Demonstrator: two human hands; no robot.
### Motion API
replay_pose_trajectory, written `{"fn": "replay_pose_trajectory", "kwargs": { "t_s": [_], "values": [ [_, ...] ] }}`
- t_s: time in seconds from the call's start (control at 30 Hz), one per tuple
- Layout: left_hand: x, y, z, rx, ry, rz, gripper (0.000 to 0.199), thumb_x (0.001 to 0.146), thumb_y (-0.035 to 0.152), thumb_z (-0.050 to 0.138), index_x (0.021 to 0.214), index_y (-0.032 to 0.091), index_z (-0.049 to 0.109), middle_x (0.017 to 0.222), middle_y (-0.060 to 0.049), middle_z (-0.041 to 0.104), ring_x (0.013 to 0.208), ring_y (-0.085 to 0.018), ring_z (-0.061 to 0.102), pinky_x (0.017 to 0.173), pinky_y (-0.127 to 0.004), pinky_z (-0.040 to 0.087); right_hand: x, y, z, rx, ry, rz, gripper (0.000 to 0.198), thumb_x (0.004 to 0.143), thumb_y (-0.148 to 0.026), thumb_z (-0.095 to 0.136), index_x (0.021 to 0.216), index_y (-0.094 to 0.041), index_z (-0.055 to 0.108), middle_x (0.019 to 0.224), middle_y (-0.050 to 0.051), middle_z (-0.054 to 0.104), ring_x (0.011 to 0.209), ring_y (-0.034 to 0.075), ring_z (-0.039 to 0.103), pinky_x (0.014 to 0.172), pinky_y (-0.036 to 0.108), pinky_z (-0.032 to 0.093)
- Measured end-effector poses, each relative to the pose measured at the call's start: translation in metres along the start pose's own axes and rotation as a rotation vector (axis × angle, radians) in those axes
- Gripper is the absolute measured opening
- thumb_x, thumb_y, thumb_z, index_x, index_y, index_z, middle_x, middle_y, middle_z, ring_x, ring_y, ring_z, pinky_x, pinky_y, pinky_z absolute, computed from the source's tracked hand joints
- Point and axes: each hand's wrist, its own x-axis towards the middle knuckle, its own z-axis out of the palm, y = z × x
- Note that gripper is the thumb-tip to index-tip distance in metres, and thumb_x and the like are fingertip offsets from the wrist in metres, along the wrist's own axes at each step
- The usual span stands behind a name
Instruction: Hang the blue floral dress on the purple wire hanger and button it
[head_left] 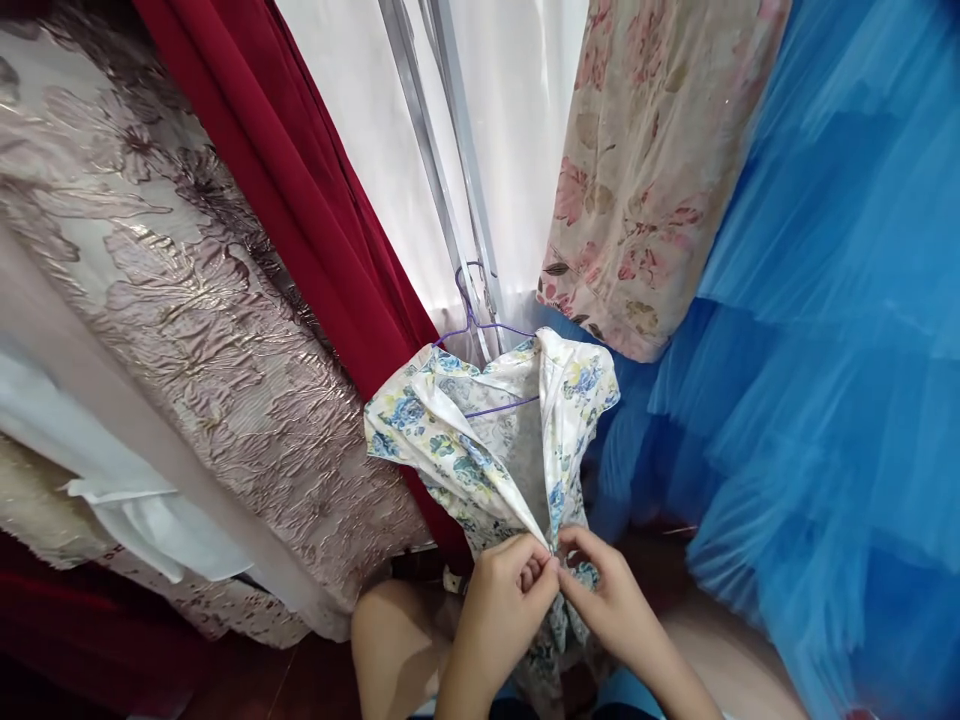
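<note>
A white shirt with blue and yellow flowers [480, 465] hangs in front of me on a thin purple hanger [471, 318]. Its neckline gapes open in a V, and the hanger's lower bar shows inside. Where the two front edges meet, my left hand [504, 590] pinches the left edge between thumb and finger. Close against it, my right hand [600, 590] pinches the other edge. Any button between the fingertips is too small to make out. The lower part of the shirt falls between my knees, partly hidden by my hands.
Grey metal poles [442, 150] rise behind the hanger before a white cloth. At left hang a dark red drape [300, 180] and shiny pink brocade [202, 300]. To the right are a floral cloth [630, 200] and blue layered tulle [817, 330]. My bare knees flank the shirt.
</note>
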Motion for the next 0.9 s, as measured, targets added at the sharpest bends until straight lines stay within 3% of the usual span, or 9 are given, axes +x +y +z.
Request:
{"fn": "replay_pose_trajectory", "kwargs": {
  "t_s": [0.13,0.37,0.43,0.63,0.77,0.9],
  "values": [
    [0.002,0.01,-0.018,0.1,-0.024,0.109,0.017,0.09,0.017,0.055,0.074,0.019,0.058,0.069,0.001,0.055,0.063,-0.011,0.052,0.06,-0.023,0.038,0.001,-0.008,0.003,0.021,-0.044,-0.034,0.021,0.095,-0.03,0.054,0.076,-0.019,0.051,0.073,0.0,0.053,0.073,0.017,0.05,0.068,0.027,0.04],
    [0.053,0.031,-0.086,0.431,-0.156,0.501,0.02,0.099,0.023,0.049,0.082,0.018,0.059,0.081,-0.003,0.061,0.079,-0.016,0.057,0.07,-0.027,0.042,0.0,-0.012,-0.015,-0.01,-0.121,-0.036,0.026,0.093,-0.033,0.059,0.074,-0.019,0.048,0.073,-0.002,0.052,0.072,0.015,0.048,0.068,0.025,0.036],
    [0.076,0.035,-0.11,0.522,-0.102,0.566,0.017,0.099,0.024,0.049,0.088,0.018,0.061,0.085,-0.003,0.062,0.082,-0.017,0.056,0.073,-0.029,0.043,-0.001,-0.011,-0.018,-0.019,-0.145,-0.03,0.027,0.093,-0.035,0.06,0.074,-0.019,0.047,0.074,-0.002,0.052,0.073,0.015,0.048,0.069,0.025,0.036],
    [0.142,0.062,-0.167,0.639,0.272,0.709,0.012,0.094,0.026,0.057,0.089,0.019,0.065,0.1,-0.007,0.06,0.096,-0.021,0.057,0.084,-0.036,0.048,-0.003,-0.021,-0.021,-0.023,-0.228,0.01,0.029,0.093,-0.04,0.06,0.076,-0.019,0.051,0.077,-0.001,0.054,0.078,0.016,0.051,0.075,0.026,0.038],
    [0.166,0.065,-0.177,0.588,0.404,0.701,0.011,0.093,0.026,0.057,0.091,0.019,0.066,0.105,-0.007,0.064,0.103,-0.023,0.058,0.094,-0.039,0.046,-0.002,-0.017,-0.027,-0.031,-0.255,0.047,0.025,0.091,-0.035,0.063,0.075,-0.019,0.052,0.077,-0.001,0.055,0.079,0.016,0.053,0.075,0.026,0.04],
    [0.163,0.052,-0.169,0.48,0.384,0.56,0.016,0.096,0.029,0.051,0.09,0.019,0.062,0.086,-0.002,0.066,0.084,-0.019,0.062,0.083,-0.032,0.047,0.002,-0.002,-0.026,-0.025,-0.2,0.06,0.022,0.091,-0.035,0.061,0.076,-0.019,0.057,0.075,0.0,0.058,0.076,0.018,0.055,0.071,0.027,0.042]
  ]
}}
